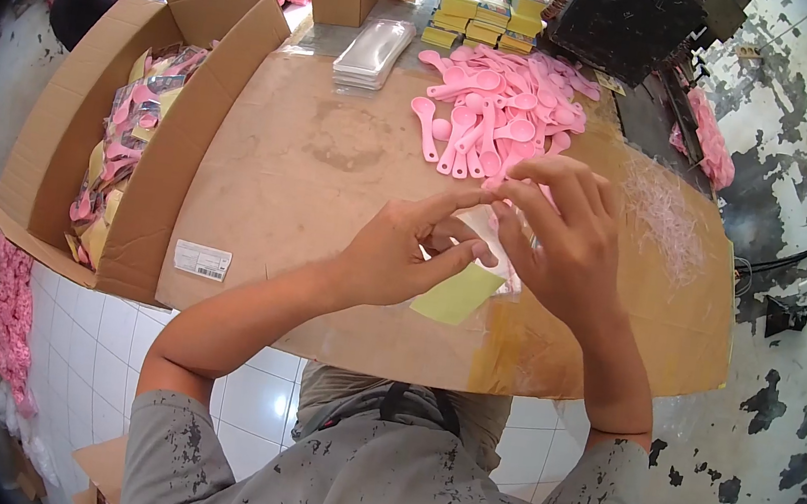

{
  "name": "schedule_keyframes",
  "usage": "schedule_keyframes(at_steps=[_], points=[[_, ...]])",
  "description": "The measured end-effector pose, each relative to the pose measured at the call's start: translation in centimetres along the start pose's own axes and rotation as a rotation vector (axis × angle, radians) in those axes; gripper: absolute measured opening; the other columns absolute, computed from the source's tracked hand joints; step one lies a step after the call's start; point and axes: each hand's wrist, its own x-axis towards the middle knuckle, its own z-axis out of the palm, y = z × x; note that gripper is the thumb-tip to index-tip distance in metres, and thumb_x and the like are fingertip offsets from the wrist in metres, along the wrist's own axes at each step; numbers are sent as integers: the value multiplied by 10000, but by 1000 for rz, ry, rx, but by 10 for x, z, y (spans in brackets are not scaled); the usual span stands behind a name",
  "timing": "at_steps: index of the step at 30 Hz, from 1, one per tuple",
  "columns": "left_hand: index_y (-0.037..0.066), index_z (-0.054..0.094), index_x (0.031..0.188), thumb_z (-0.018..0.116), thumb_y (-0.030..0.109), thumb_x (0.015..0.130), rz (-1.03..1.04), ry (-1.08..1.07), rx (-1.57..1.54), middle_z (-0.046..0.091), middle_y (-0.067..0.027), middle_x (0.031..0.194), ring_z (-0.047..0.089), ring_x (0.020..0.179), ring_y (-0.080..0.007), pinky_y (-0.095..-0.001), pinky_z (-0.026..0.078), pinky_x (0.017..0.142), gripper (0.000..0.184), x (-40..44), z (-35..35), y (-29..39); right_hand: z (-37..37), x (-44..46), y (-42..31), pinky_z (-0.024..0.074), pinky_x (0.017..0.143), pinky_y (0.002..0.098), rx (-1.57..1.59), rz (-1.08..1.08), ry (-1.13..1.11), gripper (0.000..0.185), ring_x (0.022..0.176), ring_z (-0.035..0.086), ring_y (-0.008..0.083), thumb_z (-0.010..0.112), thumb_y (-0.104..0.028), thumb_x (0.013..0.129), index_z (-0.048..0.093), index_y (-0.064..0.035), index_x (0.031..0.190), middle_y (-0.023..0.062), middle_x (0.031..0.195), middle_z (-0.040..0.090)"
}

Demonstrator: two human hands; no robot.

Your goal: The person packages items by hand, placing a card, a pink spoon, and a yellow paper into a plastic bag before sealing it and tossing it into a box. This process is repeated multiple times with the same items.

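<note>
Many spoons [518, 127], upper centre, look light, stiff, slick: pinch handles [429, 140]; left hand [411, 248] and right hand [568, 237] curl mid-frame, grip unclear

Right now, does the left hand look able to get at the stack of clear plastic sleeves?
Probably yes: bare cardboard lies between the left hand and the sleeve stack, with the pink spoons off to the right.

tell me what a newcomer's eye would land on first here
Probably the heap of pink spoons at the far edge of the cardboard tabletop, vivid against brown. Next, the left hand and right hand, close together nearer the wearer, then the open carton on the left.
</note>
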Motion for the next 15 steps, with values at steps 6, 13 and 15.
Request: schedule_keyframes(at_steps=[6, 13, 15], points=[[4, 424, 1541, 632, 17, 990, 47, -44, 260, 791, -107, 979, 742, 849, -125, -265, 587, 718, 589, 0, -2, -7, 14, -7, 4, 468, 853, 377, -125, -88, -52, 220, 955, 621, 228, 741, -106, 762, 672, -50, 962, 45, 989, 628], [30, 480, 1514, 629, 51, 1004, -83, -57, 233, 797, -94, 965, 735, 860, -103, -262, 571, 748, 532, 3, -1, 5, 7, -16, 31, 486, 771, 349, 183, 293, -121, 80, 850, 610, 192, 628, -75, 871, 580, -48, 930, 46, 878, 576], [31, 491, 1502, 616, 56, 1020, -50, -54, 121, 795, -113, 985, 734, 931, -114, -269, 557, 825, 499, 6, -5, -8, -17, -26, 42, 497, 693, 330, 687, 650, -221, 32, 770, 606, 155, 582, -71, 930, 567, -43, 935, 28, 844, 565]])
